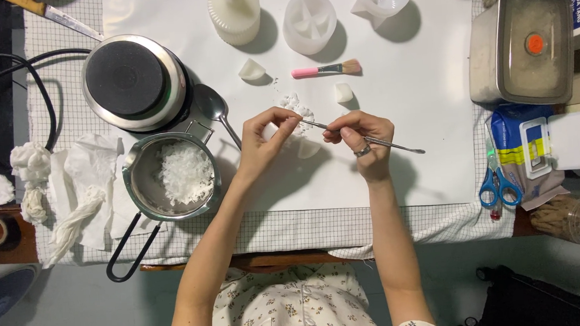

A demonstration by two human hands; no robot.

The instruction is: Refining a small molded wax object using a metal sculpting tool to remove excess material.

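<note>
Head view: wax piece (273,130) is pinched by left hand (262,144), scraped w/ metal tool (369,140) gripped in right hand (363,145); shavings (293,104) piled already, two chunks (252,69) untouched.

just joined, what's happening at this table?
A person works over a white sheet. The left hand pinches a small white piece; the right hand holds a thin metal tool with its tip at that piece. White crumbs lie just above. A metal pot of white flakes sits to the left.
</note>
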